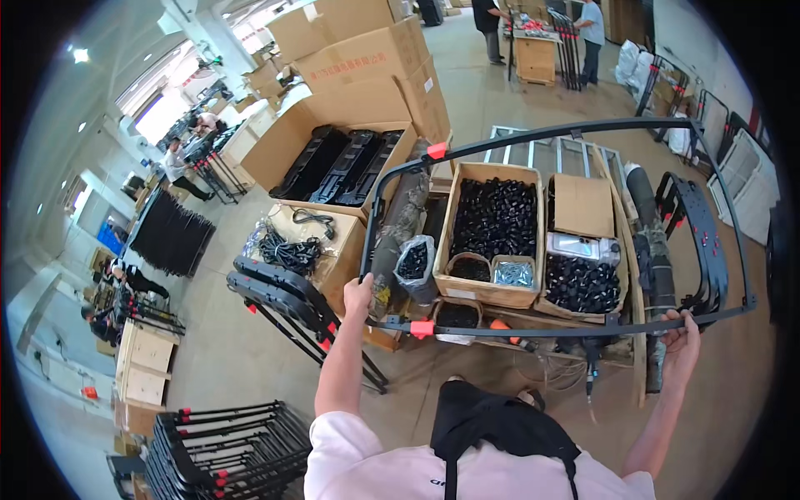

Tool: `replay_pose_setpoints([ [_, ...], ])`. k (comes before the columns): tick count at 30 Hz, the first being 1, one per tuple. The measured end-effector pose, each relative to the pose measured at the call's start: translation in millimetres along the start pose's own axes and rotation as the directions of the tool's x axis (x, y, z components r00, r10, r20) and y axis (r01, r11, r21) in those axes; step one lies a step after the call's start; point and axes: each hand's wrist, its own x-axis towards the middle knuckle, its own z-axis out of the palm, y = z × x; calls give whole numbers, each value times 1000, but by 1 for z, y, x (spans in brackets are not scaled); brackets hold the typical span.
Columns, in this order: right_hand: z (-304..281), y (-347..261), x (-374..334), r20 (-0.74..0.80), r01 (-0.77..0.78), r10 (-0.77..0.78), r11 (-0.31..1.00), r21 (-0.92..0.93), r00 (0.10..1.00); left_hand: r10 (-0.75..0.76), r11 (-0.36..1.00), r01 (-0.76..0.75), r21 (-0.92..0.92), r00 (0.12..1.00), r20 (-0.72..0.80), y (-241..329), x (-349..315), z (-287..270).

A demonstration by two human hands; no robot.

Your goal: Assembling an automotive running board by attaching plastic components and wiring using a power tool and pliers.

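Observation:
A large black tubular frame (533, 331) with red clips is held up in front of me, spanning above the boxes of parts. My left hand (358, 296) is closed round its left side, near the lower left corner. Toward the lower right corner, my right hand (682, 332) grips the near bar between thumb and fingers. Below the frame stands a cardboard box (447, 289) full of small black parts, with little trays of black pieces and silver screws in it. Beside it, another box (575, 308) holds black parts under a cardboard piece (582, 205).
An orange-black power tool (508, 331) lies near the workbench front. Folded black frames (287, 292) stand to my left, with a stack of frames (225, 450) behind. A carton (283, 125) holds long black parts; coiled cables (287, 250) lie on another. Several people work farther off.

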Motion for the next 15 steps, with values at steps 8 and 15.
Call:
replay_pose_setpoints([
  [8,-16,103,-23,-102,-291,304,949,121,947,107,816,-134,563,991,81,-1,57,16],
  [15,-20,200,-24,-225,-528,586,805,272,778,480,640,-379,669,876,37,-48,59,-18],
])
